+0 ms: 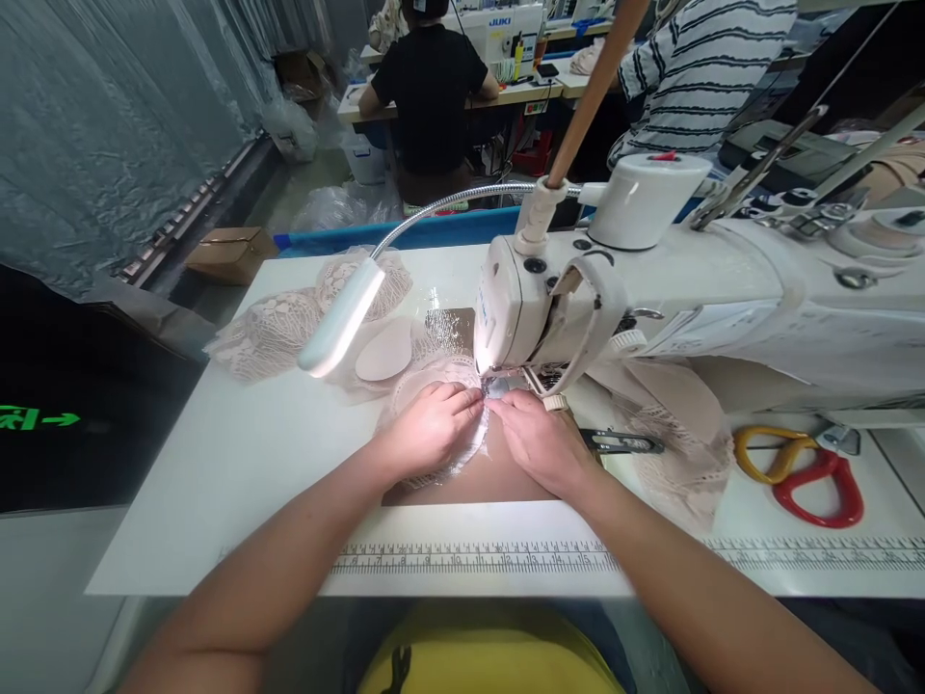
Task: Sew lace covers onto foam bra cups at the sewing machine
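Observation:
A pale pink lace bra cup (440, 371) lies under the needle end of a white sewing machine (506, 299). On its near part rests my left hand (438, 421), its fingers closed together and pressing the lace beside the presser foot. My right hand (539, 434) is just right of the needle, with thumb and forefinger closed on the cup's edge. The fingertips of both hands nearly meet there. A brown plate (462, 482) shows beneath the hands. The fingers partly hide the seam and the needle area.
A lamp (343, 323) arches over lace pieces (271, 333) at the left. Black thread snips (621, 441), more lace fabric (683, 414) and red-and-yellow-handled scissors (816, 472) lie right. A printed ruler (469, 558) runs along the table's front. Two people sit beyond the machine.

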Demonstrator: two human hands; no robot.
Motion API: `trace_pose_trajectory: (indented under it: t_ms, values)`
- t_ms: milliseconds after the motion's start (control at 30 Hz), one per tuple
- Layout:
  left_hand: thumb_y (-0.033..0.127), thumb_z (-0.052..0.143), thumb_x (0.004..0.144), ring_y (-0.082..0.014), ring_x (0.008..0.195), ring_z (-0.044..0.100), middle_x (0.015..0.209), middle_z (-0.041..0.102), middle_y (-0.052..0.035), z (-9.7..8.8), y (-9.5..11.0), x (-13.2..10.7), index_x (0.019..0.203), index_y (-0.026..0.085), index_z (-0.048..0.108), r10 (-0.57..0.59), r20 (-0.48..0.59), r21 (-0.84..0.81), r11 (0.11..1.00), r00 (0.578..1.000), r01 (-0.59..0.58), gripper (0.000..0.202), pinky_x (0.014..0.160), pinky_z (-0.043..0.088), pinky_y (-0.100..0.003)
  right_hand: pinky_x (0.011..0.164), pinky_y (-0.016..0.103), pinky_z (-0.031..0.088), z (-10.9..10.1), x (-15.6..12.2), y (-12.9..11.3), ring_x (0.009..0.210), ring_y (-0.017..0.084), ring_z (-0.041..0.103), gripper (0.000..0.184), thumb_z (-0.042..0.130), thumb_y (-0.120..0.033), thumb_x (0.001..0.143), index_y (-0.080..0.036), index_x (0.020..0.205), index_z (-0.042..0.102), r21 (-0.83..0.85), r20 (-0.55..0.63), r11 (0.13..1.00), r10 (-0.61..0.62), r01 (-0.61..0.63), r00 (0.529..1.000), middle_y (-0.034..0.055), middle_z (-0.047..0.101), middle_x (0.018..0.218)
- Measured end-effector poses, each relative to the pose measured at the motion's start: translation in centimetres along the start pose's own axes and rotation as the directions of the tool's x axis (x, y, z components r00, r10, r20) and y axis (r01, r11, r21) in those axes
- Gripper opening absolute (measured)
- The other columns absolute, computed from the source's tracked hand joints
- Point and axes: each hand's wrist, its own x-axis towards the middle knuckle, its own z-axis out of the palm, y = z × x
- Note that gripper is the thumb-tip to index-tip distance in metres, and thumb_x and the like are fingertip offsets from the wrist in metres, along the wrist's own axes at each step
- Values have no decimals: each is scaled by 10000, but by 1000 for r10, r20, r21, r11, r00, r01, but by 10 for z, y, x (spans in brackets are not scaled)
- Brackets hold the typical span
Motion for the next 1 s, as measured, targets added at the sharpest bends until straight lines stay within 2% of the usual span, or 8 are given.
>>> trace_pose_trajectory:
  t_ms: [267,600,833,1000]
  values:
    - [158,414,929,-239,1088,535,1216,613,-151,3,-4,0,1166,113,594,18,-57,-104,994,998,-24,301,889,504,-400,587,246,359,-1,-1,1,694,142,554,339,404,-97,890,-184,1051,690,29,-20,999,-27,28,999,60,655,872]
    - [183,417,932,-268,1099,537,1217,615,-159,-3,-6,6,1210,70,566,-44,-17,-58,997,999,43,335,914,486,-435,597,254,369,0,-2,3,698,148,545,343,402,-80,871,-184,1015,695,61,-39,996,-59,61,997,56,647,837]
    - [223,416,939,-282,1135,528,1253,594,-162,1,-10,5,1239,98,550,-98,-34,-33,995,995,97,352,929,469,-465,554,255,353,-1,-1,2,645,143,502,360,392,-103,887,-171,1075,692,46,-29,997,-67,68,997,53,625,791]
    - [287,445,927,-307,1171,495,1276,561,-169,-7,-10,0,1235,119,551,-100,-4,-60,993,995,99,366,959,438,-479,637,254,420,-2,-2,5,730,156,564,369,393,-87,872,-185,1072,687,117,-69,991,-63,71,996,62,673,900]
